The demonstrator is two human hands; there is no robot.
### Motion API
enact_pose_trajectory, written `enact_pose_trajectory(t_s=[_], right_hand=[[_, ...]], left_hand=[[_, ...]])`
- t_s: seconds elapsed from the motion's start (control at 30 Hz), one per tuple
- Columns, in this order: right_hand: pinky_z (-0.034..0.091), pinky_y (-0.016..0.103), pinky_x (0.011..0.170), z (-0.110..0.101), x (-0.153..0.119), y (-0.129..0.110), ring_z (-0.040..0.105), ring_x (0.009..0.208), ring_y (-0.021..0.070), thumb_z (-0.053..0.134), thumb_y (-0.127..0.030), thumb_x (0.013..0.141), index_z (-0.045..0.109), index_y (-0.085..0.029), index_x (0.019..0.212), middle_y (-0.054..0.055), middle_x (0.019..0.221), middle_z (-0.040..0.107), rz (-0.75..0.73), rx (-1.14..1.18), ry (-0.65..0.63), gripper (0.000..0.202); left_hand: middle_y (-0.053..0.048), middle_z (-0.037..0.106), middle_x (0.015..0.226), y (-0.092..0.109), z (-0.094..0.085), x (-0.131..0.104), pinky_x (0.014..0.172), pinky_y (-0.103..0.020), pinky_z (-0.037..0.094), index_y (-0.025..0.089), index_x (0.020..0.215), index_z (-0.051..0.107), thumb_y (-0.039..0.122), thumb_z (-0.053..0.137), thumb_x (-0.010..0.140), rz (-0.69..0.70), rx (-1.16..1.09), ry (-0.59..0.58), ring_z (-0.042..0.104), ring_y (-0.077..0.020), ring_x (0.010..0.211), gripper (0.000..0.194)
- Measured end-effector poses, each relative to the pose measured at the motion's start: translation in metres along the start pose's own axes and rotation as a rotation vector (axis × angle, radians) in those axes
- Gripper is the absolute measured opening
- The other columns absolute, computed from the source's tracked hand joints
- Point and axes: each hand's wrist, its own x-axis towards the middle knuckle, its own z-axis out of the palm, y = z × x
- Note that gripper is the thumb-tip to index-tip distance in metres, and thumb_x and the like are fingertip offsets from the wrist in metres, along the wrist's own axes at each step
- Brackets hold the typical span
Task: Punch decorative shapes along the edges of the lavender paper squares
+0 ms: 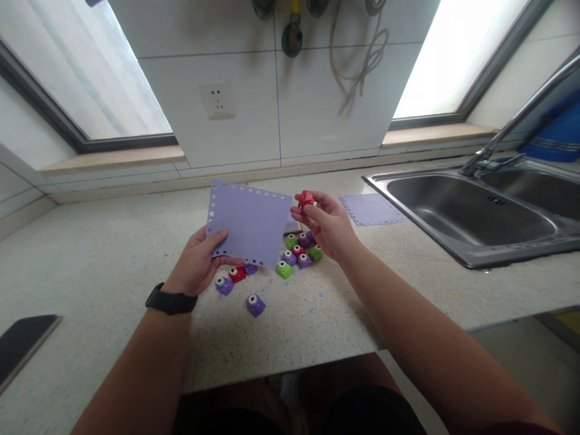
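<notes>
My left hand (199, 257) grips a sheet of purple paper (251, 223) by its lower left corner, thumb on top. Small punched shapes run along the sheet's left, top and bottom edges. Just off the sheet's right edge, my right hand (328, 220) is closed on a small red craft punch (306, 199). Below the paper, several more punches lie on the counter: a green punch (284, 269), a red punch (237, 273) and a purple punch (256, 305) among them. Tiny purple paper bits are scattered around them.
Another purple sheet (371, 209) with punched edges lies flat on the speckled counter (113, 260). To the right is a steel sink (471, 211) with a faucet (483, 162). A dark flat device (25, 344) rests at the far left. Behind stands a tiled wall with a socket (218, 101).
</notes>
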Motion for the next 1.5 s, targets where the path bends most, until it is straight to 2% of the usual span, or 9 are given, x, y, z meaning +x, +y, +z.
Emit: enact_pose_trajectory(t_s=[0.13, 0.27, 0.43, 0.6, 0.7, 0.9, 1.5], right_hand=[[0.062, 0.044, 0.095, 0.0, -0.0006, -0.0016, 0.073, 0.091, 0.0189, 0.086, -0.043, 0.076, 0.058, -0.026, 0.103, 0.003, 0.107, 0.07, -0.015, 0.025, -0.004, 0.042], [0.06, 0.041, 0.089, -0.0001, 0.0001, -0.0012, 0.068, 0.088, 0.0175, 0.086, -0.043, 0.076, 0.06, -0.031, 0.113, -0.001, 0.095, 0.069, -0.064, -0.026, 0.013, 0.046], [0.059, 0.04, 0.086, -0.0024, 0.0023, 0.0009, 0.066, 0.092, 0.0191, 0.086, -0.046, 0.076, 0.064, -0.031, 0.109, 0.001, 0.098, 0.069, -0.079, -0.074, 0.0, 0.043], [0.059, 0.045, 0.096, 0.0009, 0.0016, -0.0029, 0.07, 0.094, 0.021, 0.09, -0.048, 0.072, 0.066, -0.028, 0.105, 0.004, 0.104, 0.072, -0.021, 0.07, 0.007, 0.046], [0.058, 0.043, 0.098, 0.0037, -0.0006, -0.0058, 0.071, 0.089, 0.0186, 0.093, -0.045, 0.069, 0.065, -0.026, 0.103, 0.002, 0.101, 0.072, 0.021, 0.136, 0.017, 0.047], [0.06, 0.037, 0.089, 0.0044, -0.0031, -0.0059, 0.072, 0.08, 0.0149, 0.094, -0.042, 0.07, 0.064, -0.025, 0.096, -0.001, 0.093, 0.073, 0.054, 0.166, -0.01, 0.043], [0.06, 0.035, 0.079, 0.0049, -0.0034, -0.0039, 0.072, 0.072, 0.0141, 0.095, -0.042, 0.069, 0.058, -0.025, 0.092, -0.004, 0.085, 0.069, 0.056, 0.15, -0.024, 0.047]], left_hand=[[-0.009, 0.076, 0.108, 0.0001, -0.0007, -0.0005, 0.058, -0.038, 0.07, 0.015, 0.112, 0.07, 0.023, 0.076, 0.084, -0.004, -0.002, -0.008, 0.076, -0.0215, 0.075, 0.031], [-0.01, 0.076, 0.111, -0.0007, -0.0021, -0.0002, 0.061, -0.038, 0.071, 0.016, 0.114, 0.07, 0.024, 0.075, 0.086, -0.003, 0.004, -0.021, 0.077, -0.0224, 0.078, 0.03], [-0.009, 0.076, 0.113, -0.0016, -0.0025, 0.0003, 0.062, -0.039, 0.071, 0.016, 0.115, 0.07, 0.023, 0.075, 0.087, 0.003, 0.006, -0.028, 0.077, -0.0221, 0.077, 0.029], [-0.009, 0.075, 0.114, -0.0015, -0.0016, -0.0011, 0.061, -0.04, 0.071, 0.016, 0.114, 0.07, 0.023, 0.076, 0.085, 0.012, 0.018, -0.028, 0.077, -0.0224, 0.076, 0.031], [-0.009, 0.075, 0.112, -0.0005, 0.0, -0.0015, 0.06, -0.041, 0.071, 0.015, 0.115, 0.069, 0.024, 0.076, 0.084, 0.01, 0.025, -0.015, 0.078, -0.0226, 0.076, 0.033], [-0.009, 0.076, 0.111, 0.0008, 0.002, -0.0011, 0.061, -0.04, 0.071, 0.015, 0.113, 0.069, 0.023, 0.077, 0.083, 0.006, 0.025, 0.0, 0.077, -0.022, 0.075, 0.032], [-0.007, 0.075, 0.107, 0.0017, 0.0031, -0.0014, 0.059, -0.038, 0.071, 0.015, 0.111, 0.07, 0.024, 0.077, 0.084, -0.001, 0.024, -0.002, 0.076, -0.021, 0.074, 0.03]])
